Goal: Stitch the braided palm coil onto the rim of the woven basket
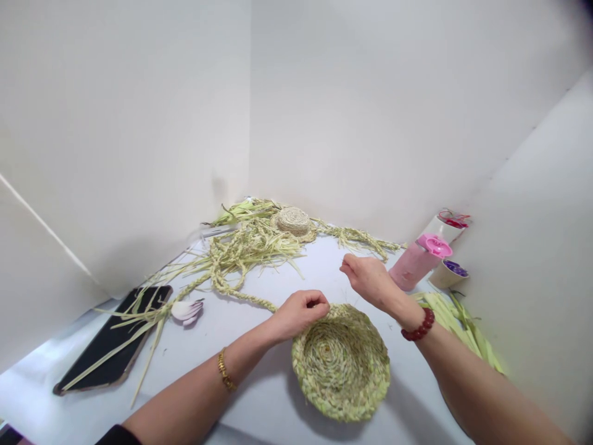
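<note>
A round bowl of coiled, braided pale green straw (340, 364) sits on the white table, its hollow facing me. My left hand (303, 315) is closed on the bowl's upper left rim, where a long braid (248, 298) runs off to the left. Raised above and right of the bowl is my right hand (364, 278), its fingers pinched together; what they hold, if anything, is too small to make out. The braid loops back into a heap of loose straw (259, 244).
A small straw hat (294, 221) lies at the back. Rightward stand a pink bottle (412, 264), a white cup (442, 230), a cup with purple contents (447, 275) and green husks (458, 324). A dark tablet (111, 346) and a white-purple clip-like object (188, 311) lie left.
</note>
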A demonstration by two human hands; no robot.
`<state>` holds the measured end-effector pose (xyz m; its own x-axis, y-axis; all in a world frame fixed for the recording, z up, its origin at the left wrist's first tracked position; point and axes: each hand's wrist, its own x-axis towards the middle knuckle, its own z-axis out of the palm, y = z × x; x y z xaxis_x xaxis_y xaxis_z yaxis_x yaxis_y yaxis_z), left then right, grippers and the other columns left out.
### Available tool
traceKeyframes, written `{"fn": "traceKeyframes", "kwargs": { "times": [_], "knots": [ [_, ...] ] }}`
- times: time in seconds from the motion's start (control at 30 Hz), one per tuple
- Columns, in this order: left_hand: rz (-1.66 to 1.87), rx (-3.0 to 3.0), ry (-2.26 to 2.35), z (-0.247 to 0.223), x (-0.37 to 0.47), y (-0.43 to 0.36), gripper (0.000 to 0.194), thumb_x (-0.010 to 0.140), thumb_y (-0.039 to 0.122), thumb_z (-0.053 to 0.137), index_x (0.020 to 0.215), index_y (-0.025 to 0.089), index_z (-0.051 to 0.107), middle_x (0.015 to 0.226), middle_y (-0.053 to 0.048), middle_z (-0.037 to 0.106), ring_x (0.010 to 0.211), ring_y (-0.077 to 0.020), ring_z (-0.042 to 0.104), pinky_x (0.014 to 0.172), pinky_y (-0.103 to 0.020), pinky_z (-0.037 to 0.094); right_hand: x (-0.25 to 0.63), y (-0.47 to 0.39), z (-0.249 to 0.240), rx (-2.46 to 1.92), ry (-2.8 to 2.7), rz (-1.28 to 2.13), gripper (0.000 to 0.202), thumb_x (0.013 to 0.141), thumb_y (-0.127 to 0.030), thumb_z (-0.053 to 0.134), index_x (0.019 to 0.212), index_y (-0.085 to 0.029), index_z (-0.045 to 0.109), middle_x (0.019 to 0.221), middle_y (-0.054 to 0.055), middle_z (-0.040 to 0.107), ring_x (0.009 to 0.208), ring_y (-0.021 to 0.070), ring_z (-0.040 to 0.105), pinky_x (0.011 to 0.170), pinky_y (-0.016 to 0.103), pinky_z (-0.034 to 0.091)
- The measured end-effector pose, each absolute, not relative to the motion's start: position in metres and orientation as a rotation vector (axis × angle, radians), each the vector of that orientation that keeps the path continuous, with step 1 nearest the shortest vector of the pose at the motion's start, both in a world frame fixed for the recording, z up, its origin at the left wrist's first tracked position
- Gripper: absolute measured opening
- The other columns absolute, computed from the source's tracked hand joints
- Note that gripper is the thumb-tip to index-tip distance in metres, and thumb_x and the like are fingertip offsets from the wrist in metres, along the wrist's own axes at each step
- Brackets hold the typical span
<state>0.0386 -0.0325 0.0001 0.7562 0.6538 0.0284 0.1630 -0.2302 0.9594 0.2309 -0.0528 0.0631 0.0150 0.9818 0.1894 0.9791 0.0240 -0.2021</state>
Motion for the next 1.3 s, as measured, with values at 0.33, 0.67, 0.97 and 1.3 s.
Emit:
{"fn": "traceKeyframes", "kwargs": {
  "times": [0.33,0.67,0.97,1.3],
  "knots": [
    [0.509,1.828,0.641,0.0,0.038,-0.031,0.018,0.074,0.029,0.044,0.069,0.015,0.053,0.062,0.003,0.04,0.06,-0.0098,0.033,0.055,-0.02,0.028,0.24,-0.061,0.04,-2.135,-1.862,0.055,0.018,0.086,-0.025,0.042,0.074,-0.018,0.054,0.067,0.005,0.057,0.061,0.0148,0.047,0.056,0.026,0.022],
    [0.475,1.828,0.678,0.002,0.037,-0.027,0.035,0.08,0.047,0.042,0.07,0.015,0.051,0.063,0.003,0.042,0.061,-0.0108,0.035,0.056,-0.021,0.031,0.252,-0.107,0.024,-1.718,-1.587,1.08,0.033,0.077,-0.049,0.057,0.078,-0.016,0.055,0.065,-0.003,0.049,0.058,0.01,0.039,0.051,0.022,0.028],
    [0.16,2.072,0.661,0.021,0.012,-0.008,0.033,0.078,0.048,0.049,0.069,0.016,0.053,0.061,0.004,0.04,0.056,-0.0098,0.033,0.051,-0.021,0.026,0.228,-0.136,-0.009,-1.494,-1.138,1.244,0.036,0.071,-0.048,0.064,0.07,-0.018,0.043,0.06,-0.006,0.04,0.054,0.0086,0.036,0.05,0.021,0.027],
    [0.541,2.097,0.684,0.017,0.04,-0.025,0.02,0.083,0.034,0.042,0.076,0.017,0.05,0.069,0.003,0.044,0.066,-0.0112,0.04,0.06,-0.021,0.031,0.213,-0.163,-0.018,-1.536,-1.003,1.014,0.038,0.075,-0.056,0.054,0.071,-0.02,0.043,0.063,-0.003,0.045,0.056,0.0116,0.041,0.052,0.023,0.033]
  ]
}}
